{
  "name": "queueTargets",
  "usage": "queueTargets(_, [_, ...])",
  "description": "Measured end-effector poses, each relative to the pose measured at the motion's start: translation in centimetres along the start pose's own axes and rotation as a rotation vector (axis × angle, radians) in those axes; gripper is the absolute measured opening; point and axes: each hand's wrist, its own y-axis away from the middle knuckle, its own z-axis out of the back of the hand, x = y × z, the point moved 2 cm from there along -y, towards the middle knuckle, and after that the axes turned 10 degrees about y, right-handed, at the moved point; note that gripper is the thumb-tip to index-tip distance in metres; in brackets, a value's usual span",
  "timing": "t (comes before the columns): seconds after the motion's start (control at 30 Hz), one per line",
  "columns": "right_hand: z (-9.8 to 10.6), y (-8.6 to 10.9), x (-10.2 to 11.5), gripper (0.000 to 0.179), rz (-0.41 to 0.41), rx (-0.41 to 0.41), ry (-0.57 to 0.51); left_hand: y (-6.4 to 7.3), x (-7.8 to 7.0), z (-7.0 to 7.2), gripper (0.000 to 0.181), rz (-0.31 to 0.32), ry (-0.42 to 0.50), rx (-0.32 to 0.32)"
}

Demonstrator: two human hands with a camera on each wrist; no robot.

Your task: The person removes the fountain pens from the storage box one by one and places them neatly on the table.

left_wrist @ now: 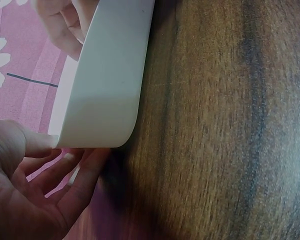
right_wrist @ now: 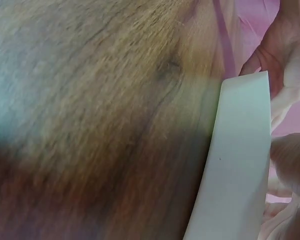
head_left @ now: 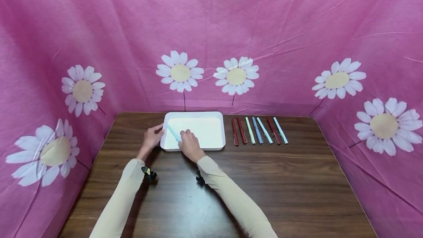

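A shallow white tray (head_left: 211, 146) sits near the back of the table. My left hand (head_left: 151, 139) grips its left end; in the left wrist view the thumb (left_wrist: 40, 145) lies at the rim and the fingers run along the outer wall. Inside the tray, my right hand (head_left: 191, 145) holds the near end of a light blue pen (head_left: 173, 132), which slants toward the tray's far left corner. In the right wrist view the tray's front wall (right_wrist: 235, 160) hides the pen, and only part of the right hand (right_wrist: 290, 165) shows above it.
Right of the tray, several capped pens lie in a row: dark red pens (head_left: 234, 131), a light green pen (head_left: 250, 130), a blue pen (head_left: 257, 130) and light blue pens (head_left: 281, 130). A pink flowered cloth (head_left: 211, 17) hangs around the brown wooden table (head_left: 281, 186).
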Motion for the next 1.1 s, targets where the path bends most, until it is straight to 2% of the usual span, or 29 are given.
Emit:
queueTargets(0.17, [0.3,0.0,0.4,0.011,-0.010,0.015,-0.008,0.0,-0.1,0.2,0.044,-0.002,-0.002,-0.003])
queueTargets(0.33, [0.5,-0.1,0.8,0.013,0.011,0.035,0.005,-0.1,-0.1,0.4,0.044,-0.005,-0.009,-0.005])
queueTargets(0.53, [0.6,-0.2,0.6,0.010,0.044,0.021,0.038,-0.1,0.2,0.3,0.043,-0.009,-0.021,-0.004])
queueTargets(0.67, [1.0,0.0,0.0,0.012,0.069,-0.042,0.094,0.0,0.3,0.2,0.043,-0.006,-0.007,-0.001])
queueTargets(0.87, [2.0,0.1,-1.1,0.011,0.108,-0.185,0.212,0.0,0.1,0.1,0.043,-0.025,-0.048,-0.022])
queueTargets(1.1, [3.1,0.3,-2.9,0.015,0.123,-0.261,0.202,-0.1,-0.3,-0.2,0.044,-0.012,-0.071,-0.011])
